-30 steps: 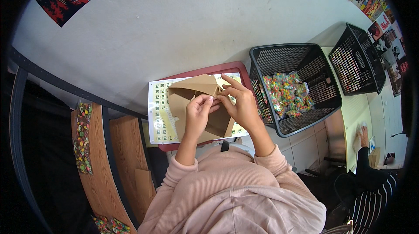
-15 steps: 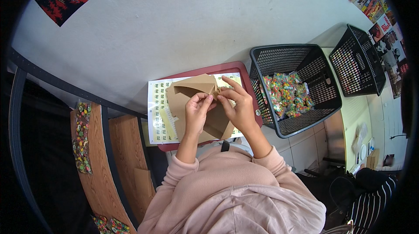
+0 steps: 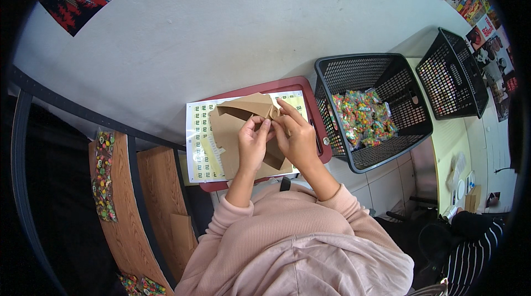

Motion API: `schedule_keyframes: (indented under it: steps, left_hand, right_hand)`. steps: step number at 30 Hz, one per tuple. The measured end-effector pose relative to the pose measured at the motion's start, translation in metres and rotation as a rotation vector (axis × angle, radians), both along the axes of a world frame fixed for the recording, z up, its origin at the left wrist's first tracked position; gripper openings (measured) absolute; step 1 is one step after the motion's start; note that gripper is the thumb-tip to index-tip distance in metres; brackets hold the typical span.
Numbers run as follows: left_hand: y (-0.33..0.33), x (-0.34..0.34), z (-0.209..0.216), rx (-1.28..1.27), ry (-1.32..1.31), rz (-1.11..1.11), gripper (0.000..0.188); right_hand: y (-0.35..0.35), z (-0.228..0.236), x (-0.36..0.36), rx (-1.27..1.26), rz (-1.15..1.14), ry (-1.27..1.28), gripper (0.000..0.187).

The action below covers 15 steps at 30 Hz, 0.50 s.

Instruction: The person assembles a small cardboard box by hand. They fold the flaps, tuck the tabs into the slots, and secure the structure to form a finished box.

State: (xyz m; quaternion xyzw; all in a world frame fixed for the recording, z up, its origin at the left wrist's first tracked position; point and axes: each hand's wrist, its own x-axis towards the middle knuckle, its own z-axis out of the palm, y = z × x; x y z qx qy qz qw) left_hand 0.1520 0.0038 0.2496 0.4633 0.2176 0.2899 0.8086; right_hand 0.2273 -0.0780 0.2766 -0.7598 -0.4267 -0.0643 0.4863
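Note:
A partly folded brown cardboard box [image 3: 225, 133] lies before me, its side panels standing up at an angle. At its right corner, the fingers of my left hand [image 3: 254, 144] are pinched together on a cardboard flap. My right hand [image 3: 297, 138] grips the same corner with bent fingers, close beside the left. The fingertips hide part of the fold between them. Under the box is a white and yellow sheet of printed labels [image 3: 197, 130], with a torn pale strip [image 3: 213, 152] on top at the left.
The sheet rests on a red-rimmed table [image 3: 285, 84]. To the right stands a black plastic crate [image 3: 376, 161] holding bagged colourful candies [image 3: 362, 116]; another black crate [image 3: 451, 77] is beyond. Wooden shelves [image 3: 124, 185] with candy bags [image 3: 103, 169] stand left. Striped clothing [image 3: 473, 257] shows lower right.
My right hand has drawn inward and its raised index finger has bent down towards the box corner. My left hand has shifted slightly right, closer to it.

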Motion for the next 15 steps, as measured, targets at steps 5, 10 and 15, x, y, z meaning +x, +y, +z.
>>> schedule_keyframes:
  steps: [5,10,15]
  left_hand:
    - [-0.0011,-0.0009,-0.0035,0.076,-0.034,0.003,0.006]
    - [0.0033,-0.0033,-0.0066,0.191,-0.044,0.021,0.007]
    - [0.0039,-0.003,-0.0067,0.247,-0.06,0.095,0.006]
  right_hand:
    - [-0.0007,0.0043,-0.0009,-0.017,0.014,-0.027,0.008]
    - [-0.0001,0.0049,-0.0007,0.073,0.058,0.033,0.009]
    - [0.0019,0.0031,-0.0038,0.17,0.046,0.022,0.009]
